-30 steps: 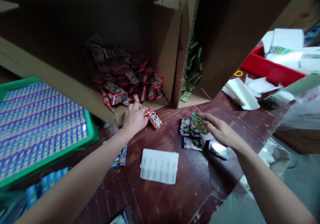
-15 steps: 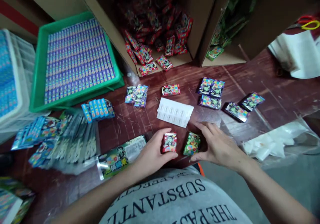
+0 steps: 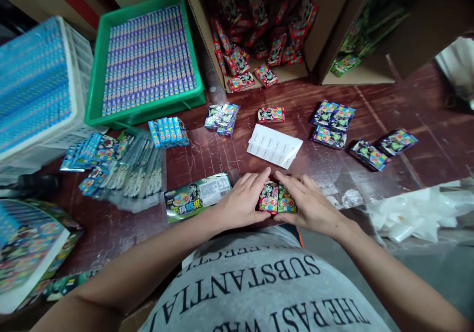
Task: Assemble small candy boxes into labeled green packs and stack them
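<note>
Head view, the red packet and green packet as the clock's centre: they sit side by side near the table's front edge, the shirt close below at six. Bare wood offers room at eleven and at two. The label sheet bounds twelve, the purple packets half past one, the flat green bag nine; the green tray's rim stands farther off at ten.

The left hand, half curled, grasps the red packet between thumb and fingers; the right hand, similarly bent, grasps the green packet.
</note>
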